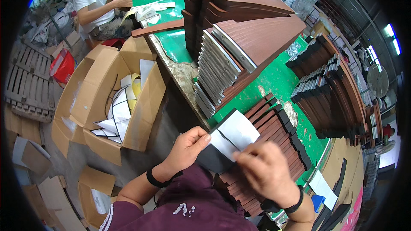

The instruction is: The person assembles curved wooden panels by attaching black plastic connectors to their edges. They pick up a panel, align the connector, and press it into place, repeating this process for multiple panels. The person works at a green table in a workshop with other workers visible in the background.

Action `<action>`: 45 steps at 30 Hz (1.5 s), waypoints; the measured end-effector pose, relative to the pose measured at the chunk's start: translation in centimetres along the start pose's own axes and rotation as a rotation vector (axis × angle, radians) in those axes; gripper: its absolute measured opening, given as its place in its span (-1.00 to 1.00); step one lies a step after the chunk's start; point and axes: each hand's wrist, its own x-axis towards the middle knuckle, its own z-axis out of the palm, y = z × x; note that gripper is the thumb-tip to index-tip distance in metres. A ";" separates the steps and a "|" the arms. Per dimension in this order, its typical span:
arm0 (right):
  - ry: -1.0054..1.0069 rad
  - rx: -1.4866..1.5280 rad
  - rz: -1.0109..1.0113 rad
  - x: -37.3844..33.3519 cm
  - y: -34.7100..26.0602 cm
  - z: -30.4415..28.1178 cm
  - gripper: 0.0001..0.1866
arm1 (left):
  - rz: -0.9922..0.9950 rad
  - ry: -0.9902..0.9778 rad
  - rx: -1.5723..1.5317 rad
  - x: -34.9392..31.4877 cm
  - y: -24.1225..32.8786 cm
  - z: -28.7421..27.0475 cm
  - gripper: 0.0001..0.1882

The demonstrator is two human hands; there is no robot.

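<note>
My left hand grips the left edge of a white-faced sheet with black borders, thumb on top. A thin dark line crosses the white face, and a darker part of the sheet hangs below toward my lap. Over the sheet's lower right corner is my right hand, blurred, its fingers curled together at the sheet; what they pinch is hidden. Beneath and beyond the sheet lies a row of reddish-brown slats with black ends.
Curved brown panels stand stacked on the green table, with more stacks at right. An open carton of white and black scraps stands at left. A person in a white shirt works at far left.
</note>
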 end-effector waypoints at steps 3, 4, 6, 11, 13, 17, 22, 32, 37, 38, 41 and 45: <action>-0.016 0.008 0.005 -0.3 -1.1 2.6 -0.64 | -0.014 -0.078 -0.053 0.3 1.0 0.3 -0.82; -0.003 -0.004 0.020 -0.1 -1.1 3.4 -0.64 | -0.037 -0.086 -0.102 0.1 1.2 0.4 -0.83; 0.011 -0.044 0.053 0.2 -1.6 4.3 -0.65 | -0.087 -0.097 -0.206 -0.5 1.5 0.6 -0.86; -0.006 -0.041 -0.004 -0.1 -1.5 5.8 -0.71 | -0.095 -0.087 -0.167 -1.4 1.4 0.4 -0.89; -0.029 -0.023 -0.037 -0.2 -1.7 6.0 -0.73 | -0.112 -0.078 -0.138 -1.7 0.8 0.4 -0.89; -0.055 0.070 -0.097 -0.6 -1.8 5.5 -0.74 | -0.066 -0.041 -0.045 -1.4 0.2 1.3 -0.89; 0.132 0.209 0.015 -0.9 -0.6 3.2 -0.65 | 0.279 -0.027 0.539 -1.3 0.7 1.6 -0.84; 0.520 -0.040 0.642 0.1 15.8 1.1 -0.58 | 0.564 -0.344 0.935 0.4 -1.1 2.1 -0.71; 0.407 -0.248 0.570 0.5 20.0 3.6 -0.58 | 0.529 -0.325 0.843 0.6 -1.3 2.2 -0.71; 0.364 -0.174 0.661 1.0 19.3 3.9 -0.58 | 0.528 -0.315 0.846 0.6 -1.2 2.2 -0.71; 0.306 -0.166 0.714 0.7 19.5 5.0 -0.57 | 0.533 -0.301 0.830 0.7 -1.4 2.3 -0.71; 0.257 -0.170 0.796 1.0 19.2 5.2 -0.57 | 0.510 -0.288 0.811 0.9 -1.4 2.3 -0.71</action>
